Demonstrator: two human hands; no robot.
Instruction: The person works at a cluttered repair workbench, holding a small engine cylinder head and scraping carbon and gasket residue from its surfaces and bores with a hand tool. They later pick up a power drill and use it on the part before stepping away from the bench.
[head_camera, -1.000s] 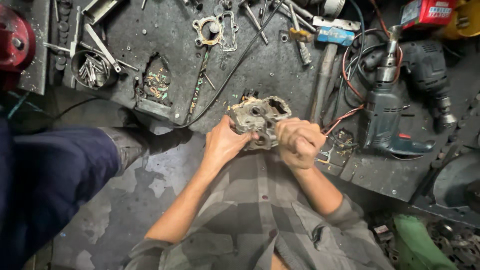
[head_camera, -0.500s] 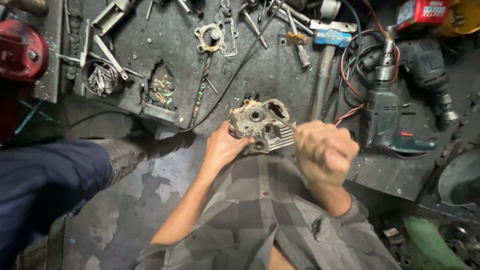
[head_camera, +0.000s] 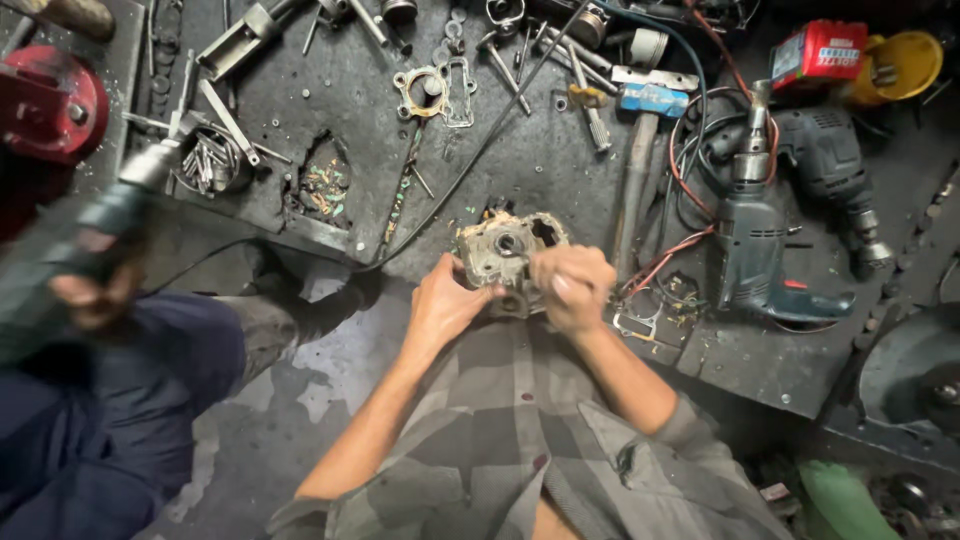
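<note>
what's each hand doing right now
Left hand: fingers gripping the metal engine casing.
Right hand: closed fist at the casing; contents cannot be told.

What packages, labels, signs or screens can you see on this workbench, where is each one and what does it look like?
Red box: top right of the bench, rectangular, red with a pale printed label on its face.
Blue label: on the hammer head at top centre, a small blue rectangle.
No signs or screens in view.
</note>
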